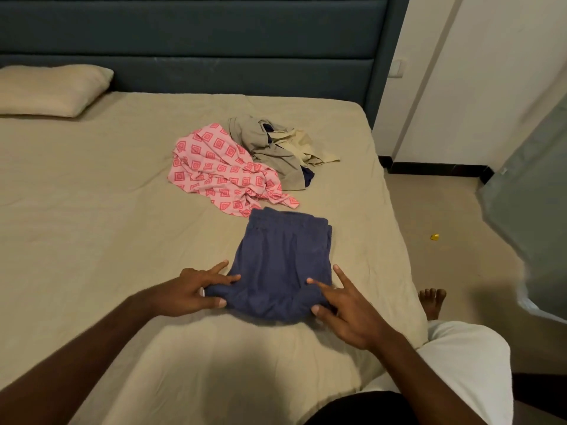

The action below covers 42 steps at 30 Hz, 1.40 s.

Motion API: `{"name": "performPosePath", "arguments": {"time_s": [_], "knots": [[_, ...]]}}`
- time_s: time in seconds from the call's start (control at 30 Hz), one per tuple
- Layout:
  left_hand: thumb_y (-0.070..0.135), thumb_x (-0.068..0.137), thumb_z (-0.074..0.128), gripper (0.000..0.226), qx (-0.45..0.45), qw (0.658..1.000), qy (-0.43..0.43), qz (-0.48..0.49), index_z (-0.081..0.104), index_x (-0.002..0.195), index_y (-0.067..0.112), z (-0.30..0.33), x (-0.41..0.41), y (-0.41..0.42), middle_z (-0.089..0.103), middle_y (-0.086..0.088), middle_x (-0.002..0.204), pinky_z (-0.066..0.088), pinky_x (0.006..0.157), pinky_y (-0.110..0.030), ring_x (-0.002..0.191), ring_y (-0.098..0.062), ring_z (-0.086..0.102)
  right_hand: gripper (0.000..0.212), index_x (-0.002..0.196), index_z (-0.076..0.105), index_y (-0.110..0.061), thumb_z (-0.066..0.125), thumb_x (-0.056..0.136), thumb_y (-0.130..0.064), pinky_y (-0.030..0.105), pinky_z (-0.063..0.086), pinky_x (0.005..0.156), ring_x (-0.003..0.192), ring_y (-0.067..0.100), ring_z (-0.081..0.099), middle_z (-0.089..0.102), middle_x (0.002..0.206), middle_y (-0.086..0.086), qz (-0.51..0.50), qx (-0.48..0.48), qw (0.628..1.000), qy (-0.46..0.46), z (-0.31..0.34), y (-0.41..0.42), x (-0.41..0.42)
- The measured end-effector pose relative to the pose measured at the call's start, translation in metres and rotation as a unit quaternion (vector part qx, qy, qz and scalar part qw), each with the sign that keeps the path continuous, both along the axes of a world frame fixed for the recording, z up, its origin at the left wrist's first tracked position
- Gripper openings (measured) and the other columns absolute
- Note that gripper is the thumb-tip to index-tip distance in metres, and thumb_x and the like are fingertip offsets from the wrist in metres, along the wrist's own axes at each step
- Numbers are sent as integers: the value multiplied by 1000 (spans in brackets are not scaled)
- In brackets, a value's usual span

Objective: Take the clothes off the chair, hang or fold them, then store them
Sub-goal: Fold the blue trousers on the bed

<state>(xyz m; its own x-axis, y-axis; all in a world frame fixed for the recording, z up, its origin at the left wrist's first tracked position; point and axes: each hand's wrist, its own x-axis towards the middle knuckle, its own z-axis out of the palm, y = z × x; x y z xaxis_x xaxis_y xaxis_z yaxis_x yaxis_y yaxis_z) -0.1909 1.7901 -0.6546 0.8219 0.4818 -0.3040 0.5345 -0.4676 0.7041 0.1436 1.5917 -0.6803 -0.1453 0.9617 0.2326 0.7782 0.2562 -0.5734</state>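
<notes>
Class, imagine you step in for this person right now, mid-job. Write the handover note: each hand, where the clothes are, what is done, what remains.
Left hand: pinching the near left edge of the blue shorts.
Right hand: pinching the near right edge, index finger out straight.
Clothes: the blue shorts lie on the bed, partly folded. Beyond them, unfolded, are a pink patterned garment and a crumpled grey and beige heap.
Done: clothes are on the bed; no chair is in view.
Left: finish folding the shorts, fold or hang the rest, then store everything.

Dim warm light, soft blur, wide-angle edges
</notes>
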Motion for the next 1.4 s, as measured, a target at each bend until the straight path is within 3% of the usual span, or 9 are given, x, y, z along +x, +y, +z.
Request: {"name": "performPosePath", "arguments": {"time_s": [0.17, 0.27, 0.43, 0.53, 0.73, 0.9, 1.03, 1.23, 1.4], "knots": [[49, 81, 76, 43, -230, 968, -101, 12, 76, 116, 23, 72, 15, -5, 70, 6, 127, 42, 101, -17, 129, -8, 56, 47, 102, 64, -6, 53, 101, -52, 49, 54, 78, 88, 19, 65, 69, 93, 7, -74, -65, 931, 351, 32, -4, -8], [56, 69, 84, 51, -303, 921, -197, 144, 79, 100, 15, 83, 36, -6, 72, -11, 104, 52, 80, -27, 91, -17, 67, 32, 122, 66, -6, 49, 106, -29, 27, 55, 89, 109, 16, 70, 74, 115, 3, -126, -71, 862, 486, 56, 14, -12], [56, 90, 51, 60, -425, 795, -253, 351, 73, 115, 6, 43, 74, -21, 70, -14, 125, 52, 92, -39, 109, -24, 71, 31, 126, 67, -22, 46, 106, -33, 28, 57, 91, 117, 17, 68, 71, 128, 0, -233, -144, 764, 585, 28, 28, -15], [55, 83, 75, 60, -429, 771, -313, 350, 71, 122, 9, 14, 70, -34, 67, -15, 131, 60, 86, -38, 115, -26, 68, 41, 141, 57, -22, 49, 105, -41, 45, 48, 108, 127, 20, 62, 64, 139, -1, -186, -190, 721, 640, 8, 17, -12], [46, 49, 98, 80, -194, 865, -281, 367, 67, 115, 12, -3, 79, -54, 78, -3, 102, 58, 69, -23, 98, -20, 74, 65, 135, 52, -19, 79, 76, -19, 36, 59, 85, 116, 23, 68, 70, 126, -3, -185, -160, 804, 541, 3, 23, -11], [25, 79, 86, 43, -66, 847, -249, 465, 66, 116, 15, 14, 112, -6, 73, -1, 105, 57, 78, -30, 96, -18, 71, 50, 126, 55, -19, 72, 87, 7, 35, 61, 76, 98, 23, 73, 75, 111, 4, -272, -66, 730, 623, 12, 61, 2], [48, 73, 87, 61, 75, 880, -74, 464, 57, 111, 10, 5, 132, 19, 66, -2, 100, 48, 71, -30, 90, -22, 64, 49, 109, 53, -21, 89, 77, -28, 24, 50, 75, 95, 25, 67, 65, 97, -4, -451, -89, 805, 374, 0, 71, 4], [75, 54, 83, 89, -149, 851, 2, 504, 63, 117, 16, 0, 134, 12, 71, -2, 109, 58, 84, -37, 99, -24, 69, 61, 110, 60, -23, 70, 77, -73, 35, 52, 84, 94, 21, 64, 66, 101, -6, -414, -236, 827, 298, 1, 78, 5], [29, 71, 91, 66, -339, 801, -98, 483, 65, 129, 11, 18, 129, -8, 76, -6, 111, 60, 82, -39, 100, -27, 74, 35, 114, 66, -27, 81, 85, -39, 31, 60, 85, 97, 15, 71, 74, 112, -5, -284, -276, 796, 458, 14, 87, 14]]}}
